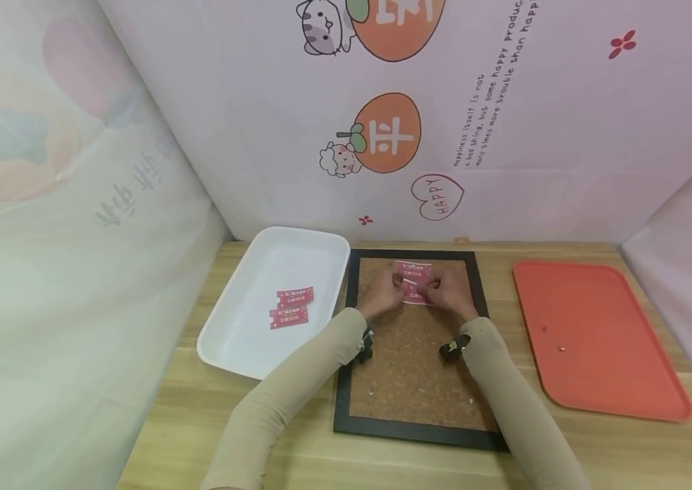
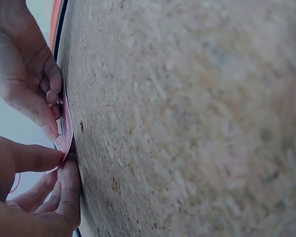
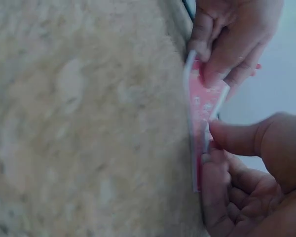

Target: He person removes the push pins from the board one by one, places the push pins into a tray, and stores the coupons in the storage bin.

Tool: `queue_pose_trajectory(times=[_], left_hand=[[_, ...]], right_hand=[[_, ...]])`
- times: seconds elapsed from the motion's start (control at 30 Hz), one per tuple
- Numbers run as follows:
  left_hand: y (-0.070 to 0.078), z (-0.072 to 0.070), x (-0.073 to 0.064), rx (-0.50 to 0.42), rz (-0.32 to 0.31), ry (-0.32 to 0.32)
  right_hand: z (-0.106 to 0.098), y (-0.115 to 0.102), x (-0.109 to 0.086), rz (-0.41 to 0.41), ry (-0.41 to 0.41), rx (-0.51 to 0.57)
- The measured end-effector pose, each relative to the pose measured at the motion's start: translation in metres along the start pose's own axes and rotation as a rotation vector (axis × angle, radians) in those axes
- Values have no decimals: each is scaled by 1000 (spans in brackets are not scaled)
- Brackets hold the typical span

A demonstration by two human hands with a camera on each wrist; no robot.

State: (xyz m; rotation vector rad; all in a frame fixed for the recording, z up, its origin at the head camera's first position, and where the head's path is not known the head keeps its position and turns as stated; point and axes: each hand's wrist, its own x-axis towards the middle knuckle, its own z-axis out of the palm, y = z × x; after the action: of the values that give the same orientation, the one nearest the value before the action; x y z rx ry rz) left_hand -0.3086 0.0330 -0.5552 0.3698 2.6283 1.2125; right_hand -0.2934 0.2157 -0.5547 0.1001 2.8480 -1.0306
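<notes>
Both hands meet over the upper part of a black-framed cork board (image 1: 413, 367). My left hand (image 1: 384, 294) pinches the left side of a red coupon (image 1: 417, 296) between thumb and fingers, bending it up slightly in the left wrist view. My right hand (image 1: 448, 292) pinches at its right side. A small pale bit (image 3: 206, 131) shows by the right thumb tip; I cannot tell whether it is a pin or the paper's edge. Just above, another red coupon (image 1: 413, 270) lies flat on the cork, overlapped by the held one.
Left of the board, a white tray (image 1: 223, 347) contains two red coupons (image 1: 290, 316). An orange-red tray (image 1: 609, 340) lies to the right, with a tiny metallic piece (image 1: 562, 349) in it. Small shiny specks (image 1: 470, 401) dot the lower cork. A printed cloth wall (image 1: 297, 184) stands behind.
</notes>
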Motion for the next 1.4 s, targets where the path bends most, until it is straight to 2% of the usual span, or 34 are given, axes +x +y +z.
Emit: queue_pose_trajectory(times=[0.3,0.5,0.63,0.87,1.07,1.27,1.4], left_hand=[[3,-3,0,30,-5,-12],[3,-6,-2,46,0,-17],[2,-7,-3,27,-5,-30],[3,-13,-11,-49,8,-28],[5,-28,-17,-102,51,-14],[9,-48,-26,-54,74,27],[14,-68,-32,-47,112,83]], right_hand=[[1,0,-4,-11,9,54],[3,2,-8,-74,40,110],[2,4,-10,-96,47,146],[-4,5,-16,-74,-9,253],[-10,-1,-23,-56,-48,242],[-13,4,-27,-115,-36,214],[-18,6,-31,-115,-27,197]])
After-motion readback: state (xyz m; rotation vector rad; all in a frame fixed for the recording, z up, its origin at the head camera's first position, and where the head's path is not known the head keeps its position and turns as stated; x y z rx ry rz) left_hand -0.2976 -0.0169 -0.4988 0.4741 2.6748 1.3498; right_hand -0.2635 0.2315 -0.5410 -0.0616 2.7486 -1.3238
